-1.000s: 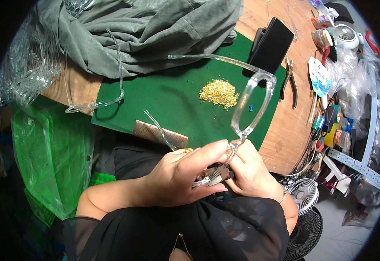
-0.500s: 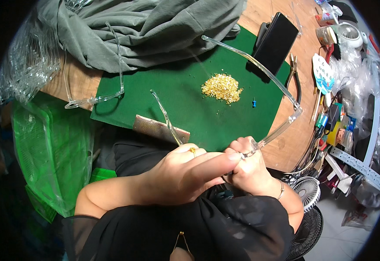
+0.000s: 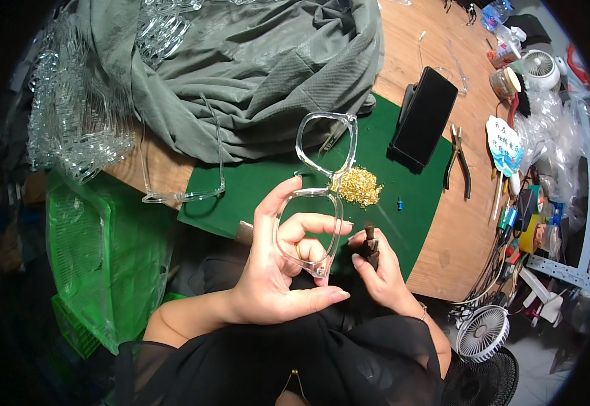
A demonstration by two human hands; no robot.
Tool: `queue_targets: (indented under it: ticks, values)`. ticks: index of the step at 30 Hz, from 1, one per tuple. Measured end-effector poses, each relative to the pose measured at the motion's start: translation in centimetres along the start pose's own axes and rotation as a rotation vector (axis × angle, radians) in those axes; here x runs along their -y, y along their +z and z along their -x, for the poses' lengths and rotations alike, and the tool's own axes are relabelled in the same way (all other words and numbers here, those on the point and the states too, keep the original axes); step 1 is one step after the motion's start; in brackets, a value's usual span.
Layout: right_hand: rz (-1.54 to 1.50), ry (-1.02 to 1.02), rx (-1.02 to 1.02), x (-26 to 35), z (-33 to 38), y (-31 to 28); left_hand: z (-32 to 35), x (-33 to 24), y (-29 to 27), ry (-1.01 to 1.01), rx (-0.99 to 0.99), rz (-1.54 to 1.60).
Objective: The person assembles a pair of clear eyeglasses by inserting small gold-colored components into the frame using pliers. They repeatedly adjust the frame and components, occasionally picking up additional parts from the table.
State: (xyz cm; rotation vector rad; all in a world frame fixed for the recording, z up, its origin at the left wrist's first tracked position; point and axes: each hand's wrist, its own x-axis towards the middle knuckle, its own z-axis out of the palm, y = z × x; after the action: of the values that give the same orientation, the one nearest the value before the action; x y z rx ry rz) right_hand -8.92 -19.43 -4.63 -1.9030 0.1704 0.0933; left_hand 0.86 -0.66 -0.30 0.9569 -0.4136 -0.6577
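A clear plastic glasses frame (image 3: 336,181) is in my left hand (image 3: 262,274), raised above the green mat (image 3: 295,233). The fingers curl round and behind its nearer lens rim, and the thumb stretches out beneath. A gold ring is on one finger. My right hand (image 3: 386,277), close beside, grips a small dark tool (image 3: 370,247) with a blocky tip; the rest of it is hidden in the palm. Just beyond the hands lies a heap of tiny gold-coloured metal parts (image 3: 360,187), partly behind the frame. A blue push pin (image 3: 399,203) stands right of the heap.
A grey cloth (image 3: 254,95) covers the far left, beside many clear glasses frames (image 3: 78,115). Another clear frame (image 3: 185,196) rests at the mat's left edge. A black phone (image 3: 425,115) and pliers (image 3: 456,162) lie right. A green basket (image 3: 92,264) stands left, a white fan (image 3: 483,333) right.
The glasses frame has turned, so its lens rims now face up toward me. My hands have come apart; the right now shows the dark tool. The whole view has shifted slightly.
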Motion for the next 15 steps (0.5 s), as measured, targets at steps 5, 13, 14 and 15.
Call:
queue_targets:
  ticks: [5, 13, 14, 15]
  values:
    - [-0.006, 0.067, 0.038, 0.0, 0.1, -0.7, -0.1, -0.5, 0.4, -0.020, -0.040, 0.061]
    - [-0.068, 0.093, 0.108, 0.7, 0.0, -0.5, -0.3, -0.6, 1.0, -0.027, -0.099, 0.093]
    - [-0.082, 0.097, 0.080, 0.5, 0.1, -0.2, -0.3, -0.7, 1.0, -0.047, -0.106, 0.085]
    - [-0.049, 0.070, 0.058, 0.5, 0.0, 0.1, -0.2, -0.7, 1.0, -0.067, -0.114, 0.076]
